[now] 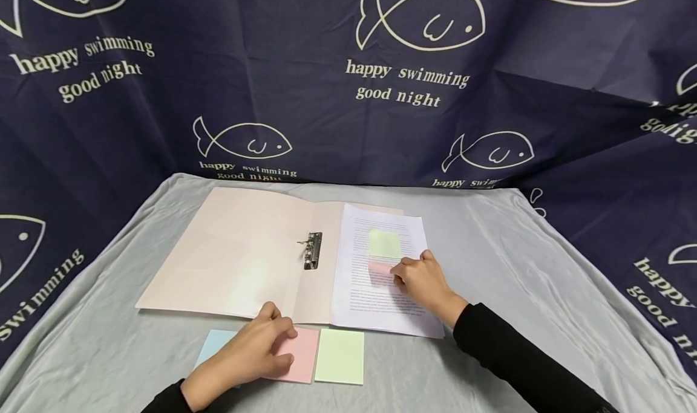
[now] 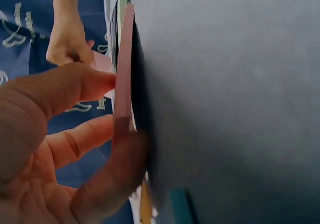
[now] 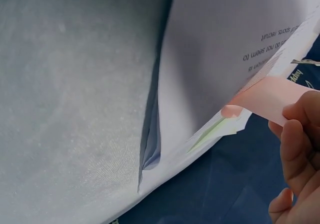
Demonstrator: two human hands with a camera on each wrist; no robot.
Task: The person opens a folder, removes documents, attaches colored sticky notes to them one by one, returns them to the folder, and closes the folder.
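Note:
My right hand [image 1: 427, 283] pinches one end of a pink sticky note [image 3: 270, 96] between thumb and finger. The note's other end lies against the printed paper sheets [image 1: 381, 307], just below a green sticky note [image 1: 384, 243]. In the right wrist view, the pink strip bends up from the page toward the fingertips. Near the table's front, my left hand [image 1: 253, 346] holds a pink sticky-note pad [image 1: 302, 355]. The left wrist view shows that pad edge-on, with the thumb on its face and a blurred finger at its lower end.
An open pale pink folder [image 1: 234, 250] lies behind the pads, with a metal clip [image 1: 312, 251] near its spine. The sheets overlap its right side. A green pad [image 1: 340, 357] and a blue pad [image 1: 215, 342] flank the pink one. A dark fish-print curtain [image 1: 321, 80] hangs behind.

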